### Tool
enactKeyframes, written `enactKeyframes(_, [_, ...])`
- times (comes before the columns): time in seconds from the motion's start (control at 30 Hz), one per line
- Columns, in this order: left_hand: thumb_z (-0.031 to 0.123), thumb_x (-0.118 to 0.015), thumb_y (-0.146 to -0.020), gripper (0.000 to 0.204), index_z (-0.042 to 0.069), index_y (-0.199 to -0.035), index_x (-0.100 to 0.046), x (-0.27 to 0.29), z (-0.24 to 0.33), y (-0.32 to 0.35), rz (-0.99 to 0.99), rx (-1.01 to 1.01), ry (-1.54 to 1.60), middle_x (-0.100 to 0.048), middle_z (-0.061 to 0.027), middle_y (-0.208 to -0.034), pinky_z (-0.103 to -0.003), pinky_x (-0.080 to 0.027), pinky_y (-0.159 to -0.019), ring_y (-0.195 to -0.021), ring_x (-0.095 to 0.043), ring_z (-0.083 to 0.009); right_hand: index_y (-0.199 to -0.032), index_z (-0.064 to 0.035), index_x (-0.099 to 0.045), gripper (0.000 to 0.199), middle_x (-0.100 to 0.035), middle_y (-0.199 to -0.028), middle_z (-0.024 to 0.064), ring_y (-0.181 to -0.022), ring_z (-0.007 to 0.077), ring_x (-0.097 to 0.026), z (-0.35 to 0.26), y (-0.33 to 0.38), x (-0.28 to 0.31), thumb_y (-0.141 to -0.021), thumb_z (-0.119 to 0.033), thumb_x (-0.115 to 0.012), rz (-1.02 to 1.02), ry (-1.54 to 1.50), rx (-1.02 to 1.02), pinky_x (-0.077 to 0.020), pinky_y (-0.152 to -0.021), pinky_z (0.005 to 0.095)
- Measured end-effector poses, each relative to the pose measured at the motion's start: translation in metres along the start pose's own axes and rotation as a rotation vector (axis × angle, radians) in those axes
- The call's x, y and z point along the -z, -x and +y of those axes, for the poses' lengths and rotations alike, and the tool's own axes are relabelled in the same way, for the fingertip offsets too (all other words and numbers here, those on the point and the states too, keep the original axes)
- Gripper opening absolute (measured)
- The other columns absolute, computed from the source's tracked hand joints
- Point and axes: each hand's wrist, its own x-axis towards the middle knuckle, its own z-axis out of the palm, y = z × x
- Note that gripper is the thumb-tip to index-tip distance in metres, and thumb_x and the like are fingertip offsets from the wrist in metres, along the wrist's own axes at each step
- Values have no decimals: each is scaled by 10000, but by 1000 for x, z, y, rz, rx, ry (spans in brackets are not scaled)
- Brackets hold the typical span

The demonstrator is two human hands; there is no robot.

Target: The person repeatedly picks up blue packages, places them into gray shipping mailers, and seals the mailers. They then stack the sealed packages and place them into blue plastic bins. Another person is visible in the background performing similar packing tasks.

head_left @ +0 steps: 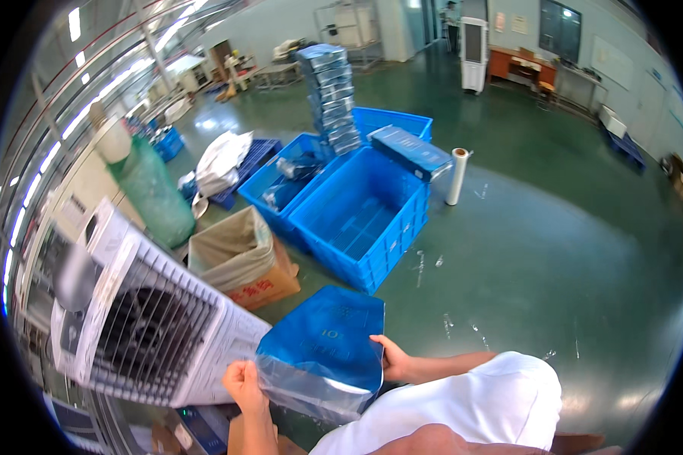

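Note:
Above my lap I hold a flat blue packet with printing on its face and clear, crinkled plastic film along its near side. My left hand is closed on the film at the near left corner. At the right edge, my right hand grips the packet, thumb on top and the other fingers mostly hidden beneath. Beyond it on the floor stands a deep blue crate, with a wrapped blue pack resting across its far corner.
Left of that crate is another blue crate holding wrapped items, near a tall stack of wrapped packs. A lined cardboard box and a white fan unit stand close on my left. A white film roll stands upright right of the crates.

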Motion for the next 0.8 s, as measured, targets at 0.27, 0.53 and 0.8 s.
enactKeyframes(0.27, [106, -573, -822, 211, 17, -646, -495, -152, -55, -131, -572, -267, 163, -467, -11, -532, -210, -309, -420, -428, -414, -76, -1189, -79, -459, 560, -537, -1143, 139, -1023, 306, -525, -190, -12, 3, -734, -384, -576, -84, -100, 449, -382, -923, 475])
enactKeyframes(0.53, [438, -378, -874, 496, 14, -1099, -501, -335, -273, -306, -757, 605, 401, -495, -113, -1121, -331, -396, -813, -989, -494, -221, -1161, -42, -470, 545, -567, -1075, 138, -958, 271, -563, -367, 17, 3, -733, -363, -576, 152, 67, 749, -462, -844, 411])
enactKeyframes(0.8, [268, -657, -741, 861, 101, -1367, -90, -563, -336, -314, -1270, 909, 325, -338, -156, -1301, -416, -366, -942, -1180, -369, -272, -1265, -35, -337, 669, -479, -1177, 135, -1056, 245, -493, -559, 53, 69, -719, -322, -597, 388, 559, 864, -415, -901, 378])
